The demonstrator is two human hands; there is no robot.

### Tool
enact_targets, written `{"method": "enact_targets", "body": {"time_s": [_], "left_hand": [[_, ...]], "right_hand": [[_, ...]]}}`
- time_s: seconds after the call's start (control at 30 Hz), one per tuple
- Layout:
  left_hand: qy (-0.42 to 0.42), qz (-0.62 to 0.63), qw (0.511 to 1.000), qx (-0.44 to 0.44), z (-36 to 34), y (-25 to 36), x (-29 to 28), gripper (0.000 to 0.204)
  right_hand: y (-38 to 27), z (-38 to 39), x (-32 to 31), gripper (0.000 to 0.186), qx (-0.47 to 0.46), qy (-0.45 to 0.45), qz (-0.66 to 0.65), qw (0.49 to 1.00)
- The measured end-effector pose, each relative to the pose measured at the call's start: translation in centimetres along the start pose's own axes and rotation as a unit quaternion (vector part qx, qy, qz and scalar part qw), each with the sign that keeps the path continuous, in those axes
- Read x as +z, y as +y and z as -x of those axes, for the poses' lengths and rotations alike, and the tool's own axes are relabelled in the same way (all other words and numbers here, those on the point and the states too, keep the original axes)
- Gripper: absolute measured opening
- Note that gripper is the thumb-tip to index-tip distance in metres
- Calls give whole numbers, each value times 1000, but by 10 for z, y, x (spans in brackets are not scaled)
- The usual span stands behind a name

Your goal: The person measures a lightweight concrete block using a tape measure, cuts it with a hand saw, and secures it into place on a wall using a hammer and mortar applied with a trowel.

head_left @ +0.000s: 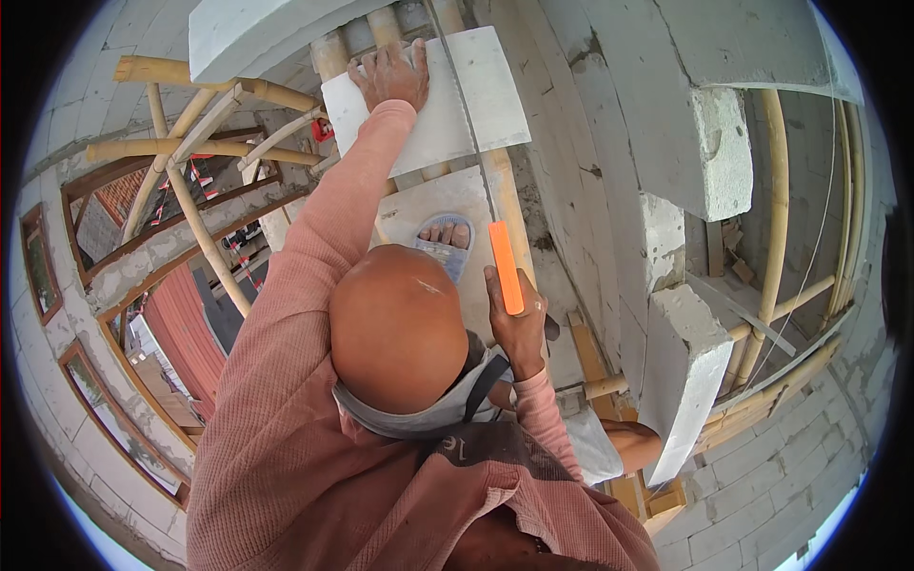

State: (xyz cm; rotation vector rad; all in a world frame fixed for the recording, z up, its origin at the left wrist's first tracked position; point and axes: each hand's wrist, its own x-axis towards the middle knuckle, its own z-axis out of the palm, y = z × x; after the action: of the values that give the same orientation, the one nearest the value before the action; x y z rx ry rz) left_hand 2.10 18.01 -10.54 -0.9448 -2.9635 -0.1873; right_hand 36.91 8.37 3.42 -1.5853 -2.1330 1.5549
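my right hand (519, 328) is nearest, just this side of the white block, its fingers curled tight around the flat orange handle (506, 266) of a hand saw. the thin grey blade (466, 105) runs from that handle straight up across the block's face. beside the handle, below the block, my foot in a blue-grey sandal (446, 240) rests on a pale concrete slab (424, 205), toes showing.

the white block (481, 95) is a smooth, chalky, lightweight slab, rectangular and matte, lying across round yellow bamboo poles (333, 57) that carry it like a tabletop. my left hand (390, 74) lies flat on the block's left part, fingers spread a little and pressing down, dusty with white powder. my sleeves are a ribbed, faded pink knit.

to the right of the block stand rough walls of the same white blocks (609, 143), with grey mortar seams and chipped corners. left of the block, more bamboo scaffold poles (186, 157) cross at angles, and far below them sits a rust-red ribbed roof (190, 333).
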Motion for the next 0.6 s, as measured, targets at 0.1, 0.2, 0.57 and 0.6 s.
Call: {"method": "enact_targets", "body": {"time_s": [0.1,0.2,0.57,0.6], "left_hand": [[5,2,1000,-1,7,-8,0,53],[15,18,1000,6,4,4,1,54],[1,-25,1000,2,1,-12,2,58],[6,-25,1000,0,-4,-9,4,58]], "right_hand": [[22,45,-1,19,6,-14,45,999],[23,104,-25,21,-41,19,58,997],[57,70,-18,18,-53,-36,64,996],[71,101,-19,16,-39,-19,65,997]]}}
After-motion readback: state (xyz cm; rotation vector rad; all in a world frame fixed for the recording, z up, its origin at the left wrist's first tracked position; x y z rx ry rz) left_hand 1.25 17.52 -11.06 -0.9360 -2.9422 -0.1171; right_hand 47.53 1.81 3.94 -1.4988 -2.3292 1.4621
